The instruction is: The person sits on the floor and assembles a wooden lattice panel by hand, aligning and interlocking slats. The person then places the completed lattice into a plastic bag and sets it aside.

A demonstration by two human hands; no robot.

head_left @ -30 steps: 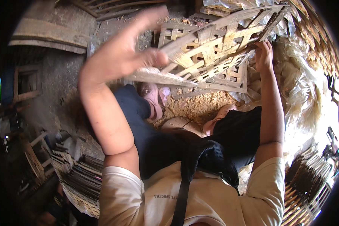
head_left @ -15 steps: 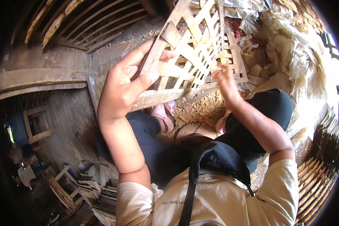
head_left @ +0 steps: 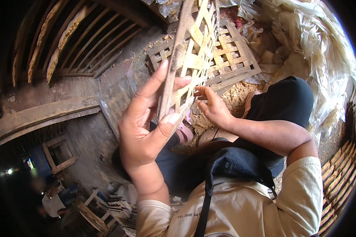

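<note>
My left hand (head_left: 140,130) grips a wood-framed lattice panel (head_left: 192,61) by its lower corner, thumb on the near bar and fingers behind. The panel is woven from pale bamboo strips and stands steeply tilted, almost edge-on. My right hand (head_left: 214,108) is at the panel's lower right side, its fingers bent and apart, fingertips at or just beside the weave; whether they touch cannot be made out. Beyond the held panel lies another lattice panel (head_left: 245,74) with a darker wooden frame, partly hidden behind it.
Yellowish crumbs (head_left: 235,94) cover the floor between my feet. Crumpled clear plastic sheeting (head_left: 304,51) heaps up at the right. Slatted racks (head_left: 95,35) stand at the upper left, above a wooden ledge (head_left: 47,114). Another slatted rack (head_left: 340,177) is at the lower right. A person (head_left: 55,203) is at the far left.
The held panel has turned from showing its face to nearly edge-on and shifted left, uncovering more of the panel beneath. My right hand has moved left and down along it.
</note>
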